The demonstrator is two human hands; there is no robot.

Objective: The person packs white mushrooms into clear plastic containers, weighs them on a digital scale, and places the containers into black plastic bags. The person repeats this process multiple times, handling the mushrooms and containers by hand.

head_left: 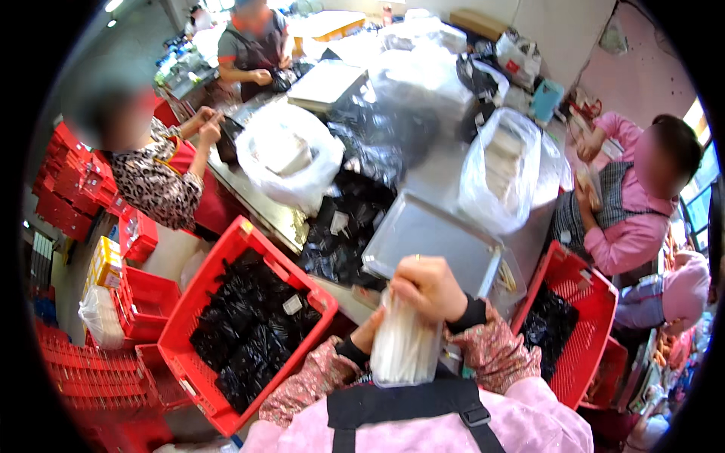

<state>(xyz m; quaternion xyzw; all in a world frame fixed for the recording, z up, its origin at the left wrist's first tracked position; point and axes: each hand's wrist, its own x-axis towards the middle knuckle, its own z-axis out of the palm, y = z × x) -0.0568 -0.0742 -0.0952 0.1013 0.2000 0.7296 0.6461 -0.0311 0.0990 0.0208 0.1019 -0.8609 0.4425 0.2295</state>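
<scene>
Close to my chest is a transparent plastic bag [405, 354] packed with long pale strips whose exact kind I cannot tell. My right hand [429, 289] grips its gathered top end. Along the bag's left side, my left hand [368, 331] holds it, partly hidden behind the plastic. Beyond my hands a shallow metal tray [433, 226] lies on the metal table [433, 172]. Black plastic bags [351, 226] are spread left of the tray. Behind the tray's right side stands an open white plastic bag [498, 170] with pale packs inside.
Red plastic crates stand on my left [249, 422] and right [586, 334], both holding black bags. Another open white bag [289, 153] is on the table's left. Co-workers stand at the left [158, 187], far side [255, 51] and right [617, 215].
</scene>
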